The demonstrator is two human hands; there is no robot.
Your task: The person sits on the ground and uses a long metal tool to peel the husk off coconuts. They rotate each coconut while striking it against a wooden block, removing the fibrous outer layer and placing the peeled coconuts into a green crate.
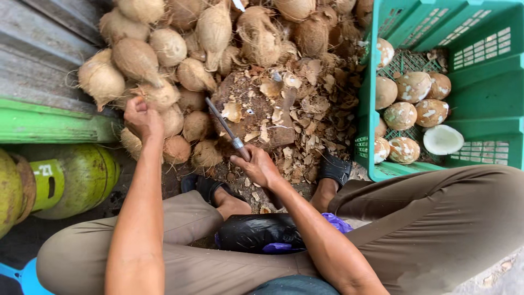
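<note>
My left hand (142,116) reaches into a pile of husked brown coconuts (164,49) and closes its fingers on one coconut (159,94) at the pile's near left edge. My right hand (257,165) grips the handle of a long knife (225,127), whose blade points up and left over a round wooden chopping block (256,112). The block is strewn with shell chips. I sit with knees apart, sandalled feet on either side of the block.
A green plastic crate (486,82) at right holds several peeled coconuts, one (442,139) cut open and white. A green gas cylinder (71,177) lies at left below a green ledge. A black bag (256,232) rests between my legs.
</note>
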